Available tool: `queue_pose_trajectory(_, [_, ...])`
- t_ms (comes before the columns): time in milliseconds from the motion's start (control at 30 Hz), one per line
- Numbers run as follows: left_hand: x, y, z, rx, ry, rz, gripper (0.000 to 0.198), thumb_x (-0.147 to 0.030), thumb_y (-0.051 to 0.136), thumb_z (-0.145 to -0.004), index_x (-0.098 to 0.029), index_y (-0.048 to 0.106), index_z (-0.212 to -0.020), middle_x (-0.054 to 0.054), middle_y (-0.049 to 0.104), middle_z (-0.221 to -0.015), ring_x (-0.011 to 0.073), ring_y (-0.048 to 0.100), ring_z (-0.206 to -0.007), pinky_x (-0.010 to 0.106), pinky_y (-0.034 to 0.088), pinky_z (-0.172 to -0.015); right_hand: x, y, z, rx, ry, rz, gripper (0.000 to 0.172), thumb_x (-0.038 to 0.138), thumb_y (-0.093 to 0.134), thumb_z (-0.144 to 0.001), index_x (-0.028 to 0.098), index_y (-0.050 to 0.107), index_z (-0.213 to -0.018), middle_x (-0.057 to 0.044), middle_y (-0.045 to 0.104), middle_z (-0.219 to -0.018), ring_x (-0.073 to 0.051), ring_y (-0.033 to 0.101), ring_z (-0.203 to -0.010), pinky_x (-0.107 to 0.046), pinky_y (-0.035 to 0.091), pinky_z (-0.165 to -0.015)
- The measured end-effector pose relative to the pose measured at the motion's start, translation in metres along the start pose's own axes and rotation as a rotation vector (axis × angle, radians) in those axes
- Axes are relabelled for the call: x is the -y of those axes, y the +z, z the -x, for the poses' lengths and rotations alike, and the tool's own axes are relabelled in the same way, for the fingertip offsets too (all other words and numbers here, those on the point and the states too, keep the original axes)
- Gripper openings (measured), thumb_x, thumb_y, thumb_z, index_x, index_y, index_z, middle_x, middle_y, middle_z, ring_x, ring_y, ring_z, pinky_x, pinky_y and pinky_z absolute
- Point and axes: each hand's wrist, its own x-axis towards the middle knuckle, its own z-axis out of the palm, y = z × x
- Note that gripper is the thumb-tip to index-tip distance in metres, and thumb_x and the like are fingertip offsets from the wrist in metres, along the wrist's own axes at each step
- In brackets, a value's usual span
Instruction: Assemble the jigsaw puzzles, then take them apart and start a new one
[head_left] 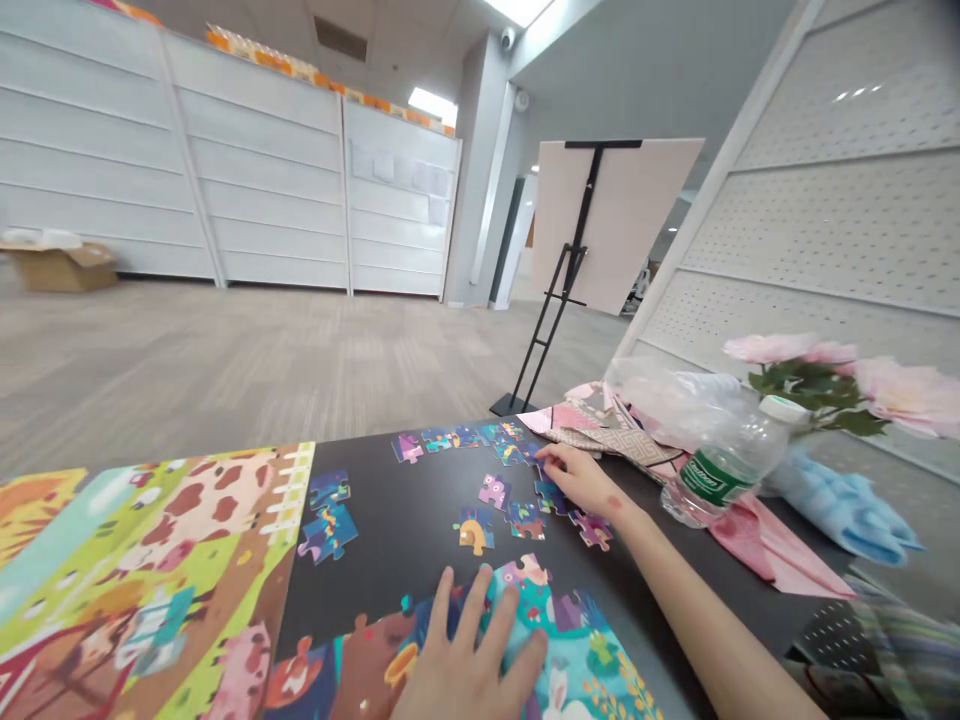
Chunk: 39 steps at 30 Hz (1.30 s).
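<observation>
My left hand (476, 650) lies flat with its fingers spread over the joined part of a colourful jigsaw puzzle (592, 640), which shows a rabbit, a frog and a brown animal. Farther out, at the table's far right, my right hand (581, 480) has its fingers bent together at a small dark blue puzzle piece (532, 454). Below that hand are another blue piece (551, 495) and a purple piece (592, 530). Loose between the hands are a pink-purple piece (493, 490), a piece with an orange-brown figure (474, 532) and a dark blue piece (525, 520).
A farm picture board (217, 520) covers the table's left. Blue pieces (330, 530) lie beside it; several more line the far edge. At right stand a water bottle (727, 465), cloths (780, 550) and pink flowers (900, 390). An easel (574, 250) stands beyond the table.
</observation>
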Motion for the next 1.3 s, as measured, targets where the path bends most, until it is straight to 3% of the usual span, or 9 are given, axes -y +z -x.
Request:
queue_pose_trajectory(133, [-0.002,-0.004,-0.004,0.016,-0.021,0.010,0.044,-0.031,0.052,-0.100,-0.036,0.049,-0.143,0.005,0.056,-0.147,0.0356,0.046,-0.138,0.070,0.018,-0.117,0.013,-0.002,0.000,-0.086,-0.065,0.055,0.034,0.011,0.043,-0.088,0.014,0.070,-0.108,-0.010,0.070,-0.090,-0.025,0.066,-0.087,-0.041,0.051,-0.083])
queue_pose_trajectory(233, [-0.004,-0.004,-0.007,0.062,-0.045,0.051,0.046,-0.030,0.051,-0.099,-0.038,0.047,-0.144,0.004,0.056,-0.147,0.0366,0.051,-0.134,0.072,0.024,-0.114,0.051,-0.001,-0.011,-0.099,-0.204,0.092,0.042,0.006,0.036,-0.090,0.015,0.067,-0.116,-0.014,0.067,-0.110,-0.027,0.060,-0.109,-0.045,0.045,-0.099])
queue_pose_trajectory(467, [-0.011,0.000,-0.015,0.218,-0.176,0.207,0.047,-0.030,0.048,-0.102,-0.044,0.044,-0.146,0.005,0.045,-0.155,0.0415,0.046,-0.138,0.073,0.031,-0.110,0.177,0.041,-0.100,0.366,-0.582,0.187,0.047,-0.002,0.064,-0.075,0.023,0.072,-0.114,-0.005,0.069,-0.123,-0.021,0.059,-0.121,-0.031,0.042,-0.105])
queue_pose_trajectory(600, [-0.010,-0.023,-0.022,0.300,-0.226,0.338,0.044,-0.029,0.042,-0.104,-0.041,0.048,-0.146,0.006,0.041,-0.158,0.0429,0.038,-0.143,0.075,0.029,-0.110,0.216,0.064,-0.145,0.621,-0.549,0.338,0.048,0.006,0.084,-0.060,0.018,0.074,-0.105,-0.006,0.075,-0.106,-0.021,0.069,-0.095,-0.025,0.050,-0.078])
queue_pose_trajectory(667, [-0.008,-0.040,-0.024,0.389,-0.213,0.439,0.044,-0.036,0.040,-0.105,-0.036,0.049,-0.147,0.009,0.036,-0.160,0.0448,0.031,-0.146,0.078,0.025,-0.111,0.224,0.070,-0.157,0.710,-0.477,0.411,0.046,0.010,0.088,-0.057,0.016,0.075,-0.100,-0.005,0.076,-0.096,-0.021,0.069,-0.084,-0.024,0.048,-0.067])
queue_pose_trajectory(733, [-0.006,-0.055,-0.026,0.459,-0.181,0.499,0.061,-0.050,0.052,-0.097,-0.026,0.044,-0.152,0.015,0.029,-0.162,0.0488,0.022,-0.148,0.080,0.017,-0.112,0.225,0.072,-0.163,0.781,-0.393,0.466,0.040,0.018,0.091,-0.057,0.015,0.075,-0.094,-0.003,0.076,-0.087,-0.019,0.067,-0.078,-0.024,0.045,-0.063])
queue_pose_trajectory(833, [-0.004,-0.069,-0.026,0.491,-0.190,0.504,0.089,-0.061,0.067,-0.079,-0.021,0.040,-0.154,0.020,0.024,-0.163,0.0514,0.015,-0.149,0.081,0.007,-0.112,0.221,0.071,-0.165,0.876,-0.291,0.506,0.029,0.036,0.089,-0.067,0.014,0.074,-0.077,0.000,0.072,-0.070,-0.017,0.064,-0.070,-0.023,0.043,-0.060])
queue_pose_trajectory(933, [-0.006,-0.077,-0.026,0.498,-0.205,0.521,0.091,-0.062,0.066,-0.075,-0.022,0.041,-0.153,0.019,0.024,-0.164,0.0479,0.013,-0.150,0.076,0.005,-0.115,0.215,0.069,-0.157,0.902,-0.248,0.505,0.037,0.048,0.080,-0.077,0.014,0.072,-0.068,0.001,0.068,-0.062,-0.015,0.063,-0.067,-0.023,0.042,-0.058])
queue_pose_trajectory(1300, [-0.009,-0.102,-0.031,0.541,-0.251,0.529,0.088,-0.067,0.059,-0.079,-0.023,0.041,-0.153,0.018,0.023,-0.165,0.0448,0.011,-0.151,0.072,0.000,-0.117,0.216,0.062,-0.127,0.771,-0.206,0.464,0.032,0.038,0.062,-0.098,0.017,0.062,-0.122,-0.008,0.065,-0.122,-0.022,0.066,-0.102,-0.043,0.057,-0.087])
